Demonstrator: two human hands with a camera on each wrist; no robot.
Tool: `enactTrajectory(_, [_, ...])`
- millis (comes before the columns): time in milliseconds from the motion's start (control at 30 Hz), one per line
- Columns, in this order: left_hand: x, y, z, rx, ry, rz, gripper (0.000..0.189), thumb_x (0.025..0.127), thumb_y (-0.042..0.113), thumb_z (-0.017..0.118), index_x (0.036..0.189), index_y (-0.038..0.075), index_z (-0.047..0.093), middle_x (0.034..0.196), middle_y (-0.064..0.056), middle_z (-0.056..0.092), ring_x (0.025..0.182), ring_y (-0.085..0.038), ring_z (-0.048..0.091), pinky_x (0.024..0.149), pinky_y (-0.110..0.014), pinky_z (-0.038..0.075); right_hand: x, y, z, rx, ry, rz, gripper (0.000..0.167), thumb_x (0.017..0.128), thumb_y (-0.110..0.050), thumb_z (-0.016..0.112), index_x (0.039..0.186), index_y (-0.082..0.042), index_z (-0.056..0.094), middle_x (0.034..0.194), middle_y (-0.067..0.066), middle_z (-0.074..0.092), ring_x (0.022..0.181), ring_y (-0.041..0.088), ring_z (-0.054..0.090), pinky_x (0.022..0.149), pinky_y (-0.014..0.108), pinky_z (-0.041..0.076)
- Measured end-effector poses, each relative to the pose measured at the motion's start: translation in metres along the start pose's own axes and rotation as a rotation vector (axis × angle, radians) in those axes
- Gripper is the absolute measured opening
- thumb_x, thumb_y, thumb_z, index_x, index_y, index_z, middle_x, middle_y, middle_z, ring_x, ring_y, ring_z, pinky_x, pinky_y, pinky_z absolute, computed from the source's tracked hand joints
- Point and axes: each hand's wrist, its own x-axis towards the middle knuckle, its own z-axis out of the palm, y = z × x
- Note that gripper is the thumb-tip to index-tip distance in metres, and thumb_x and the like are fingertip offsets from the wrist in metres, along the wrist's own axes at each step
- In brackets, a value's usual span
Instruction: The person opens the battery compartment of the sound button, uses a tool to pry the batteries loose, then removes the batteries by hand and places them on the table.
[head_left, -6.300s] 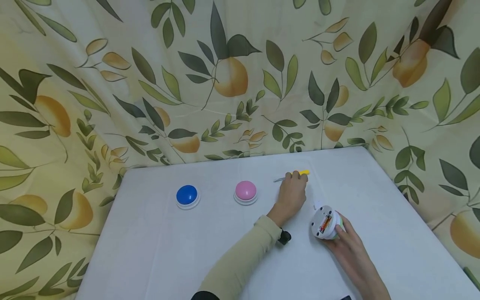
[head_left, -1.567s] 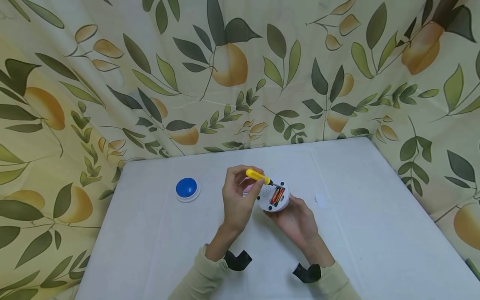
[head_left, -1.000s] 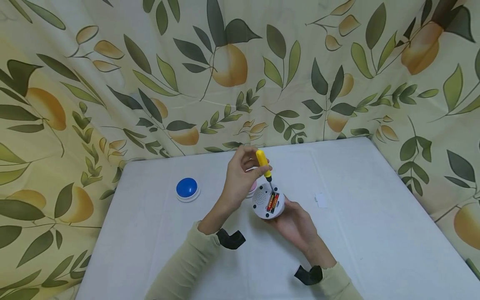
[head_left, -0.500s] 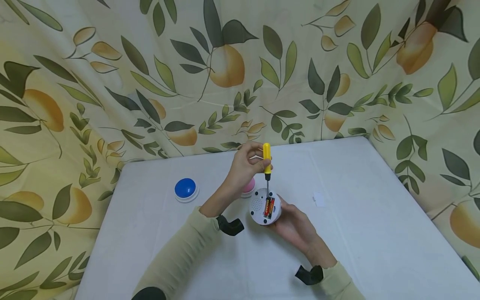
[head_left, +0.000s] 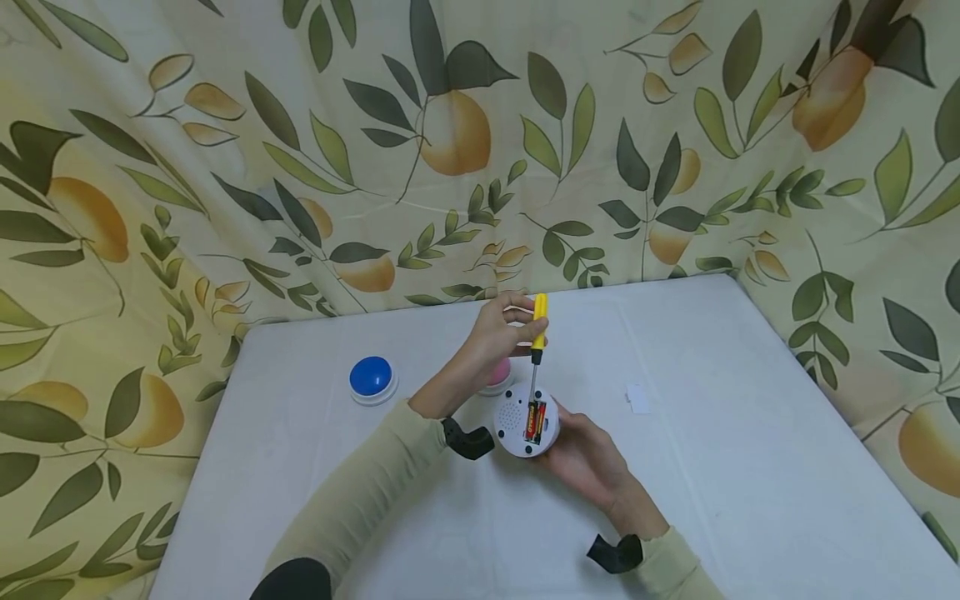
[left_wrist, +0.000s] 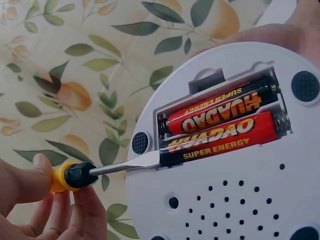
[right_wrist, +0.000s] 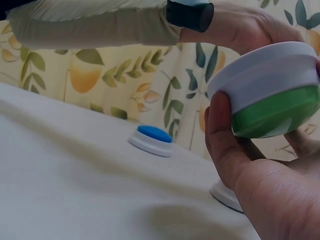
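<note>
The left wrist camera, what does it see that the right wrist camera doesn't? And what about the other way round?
Only the left wrist view shows the two red batteries and the yellow-handled screwdriver.

Only the right wrist view shows the green dome and the blue button.

Both show the white round body, parts of the left hand and right hand, and the leafy cloth.

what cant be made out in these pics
Pink button: head view, partly hidden behind the left grip.
Right grip: head view, fingertips hidden behind the held button.
Screwdriver: left wrist view, exact tip unclear where it meets the lower battery.
White piece on the table: head view, too small to identify.
Dark thing by the left sleeve: head view, cut off by the bottom edge.
</note>
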Motion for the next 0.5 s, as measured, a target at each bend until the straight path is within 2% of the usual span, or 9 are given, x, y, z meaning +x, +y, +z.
enactTrajectory(67, [0.000,-0.001,0.001,-0.018,0.018,-0.003,0.040,0.096,0.005,0.074,0.132,0.005,0.057,0.112,-0.010,0.066,0.095,-0.028,0.078,0.087,-0.037,0.065,0.000,0.002,-0.001,0.016,0.000,-0.009,0.067,0.112,-0.033,0.024,0.167,-0.025,-0.014,0.171,0.004,-0.001,0.151,0.023,0.024,0.119,0.037,0.041])
enactTrajectory(167, [-0.003,-0.003,0.002,-0.042,0.044,0.034,0.042,0.095,0.004,0.074,0.133,0.006,0.056,0.112,-0.009,0.063,0.096,-0.028,0.078,0.086,-0.035,0.064,-0.001,0.004,-0.002,0.070,-0.011,-0.029,0.064,0.113,-0.033,0.023,0.167,-0.024,-0.011,0.166,0.003,0.016,0.146,0.020,0.037,0.120,0.037,0.041])
enactTrajectory(367, [-0.017,-0.006,0.003,0.002,0.063,0.236,0.044,0.094,-0.001,0.073,0.132,0.005,0.053,0.116,-0.014,0.066,0.098,-0.027,0.078,0.086,-0.032,0.064,-0.002,0.004,-0.007,0.179,-0.063,-0.088,0.059,0.113,-0.033,0.018,0.166,-0.026,-0.006,0.159,0.002,0.039,0.142,0.020,0.046,0.119,0.037,0.042])
enactTrajectory(500, [-0.027,-0.007,0.006,0.033,0.069,0.336,0.044,0.092,-0.004,0.074,0.129,0.004,0.053,0.116,-0.017,0.066,0.097,-0.023,0.076,0.086,-0.028,0.063,-0.002,0.002,-0.007,0.201,-0.068,-0.096,0.058,0.113,-0.032,0.017,0.166,-0.025,-0.006,0.158,0.003,0.041,0.142,0.020,0.047,0.119,0.038,0.042])
